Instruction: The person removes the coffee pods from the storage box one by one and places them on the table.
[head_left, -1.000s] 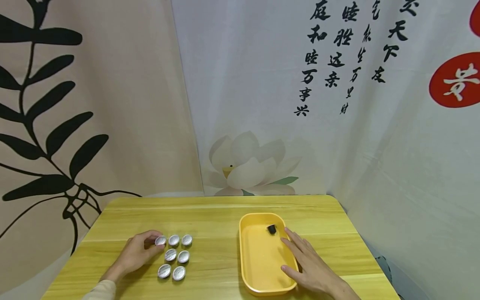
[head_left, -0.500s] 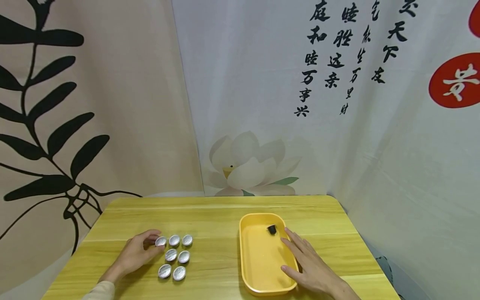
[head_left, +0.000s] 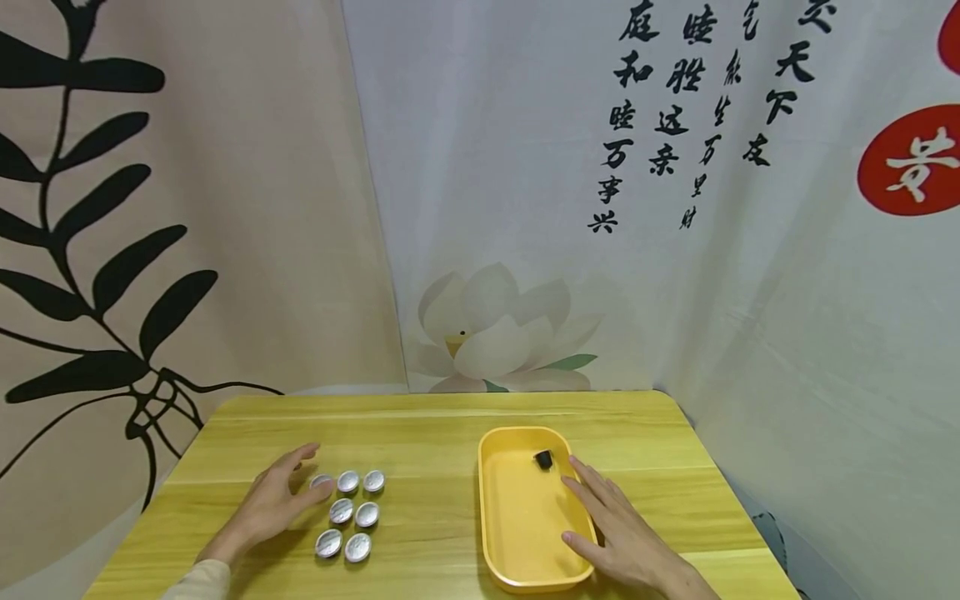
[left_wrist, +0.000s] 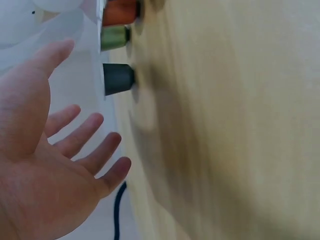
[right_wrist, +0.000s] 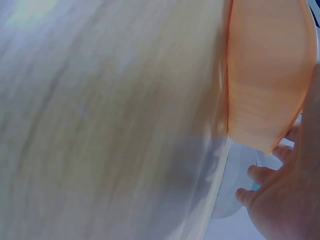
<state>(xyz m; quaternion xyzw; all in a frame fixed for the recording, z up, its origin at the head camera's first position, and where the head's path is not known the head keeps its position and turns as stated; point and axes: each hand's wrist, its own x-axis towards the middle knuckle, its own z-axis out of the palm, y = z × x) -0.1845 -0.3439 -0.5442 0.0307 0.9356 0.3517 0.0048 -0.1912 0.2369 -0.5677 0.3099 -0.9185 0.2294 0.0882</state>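
Note:
In the head view several coffee capsules stand on the table, silver lids up, in short rows. My left hand (head_left: 273,500) is spread beside the far-left capsule (head_left: 321,481), the thumb overlapping its lid. The left wrist view shows a gap between the parted fingers (left_wrist: 114,170) and a dark capsule (left_wrist: 118,79); a green capsule (left_wrist: 114,38) and an orange capsule (left_wrist: 120,12) stand beyond it. My right hand (head_left: 618,529) rests with extended fingers along the right rim of a yellow tray (head_left: 491,533). A small black object (head_left: 543,459) lies at the tray's far end.
The wooden table (head_left: 427,450) has its far edge close to a printed cloth backdrop (head_left: 525,208). Bare wood lies between the capsules and the tray. A dark cable (left_wrist: 119,210) hangs past the table edge in the left wrist view.
My left hand has let go of the far-left capsule; its fingers have spread and lifted away toward the back. The capsule stays in place. My right hand and the tray have not moved.

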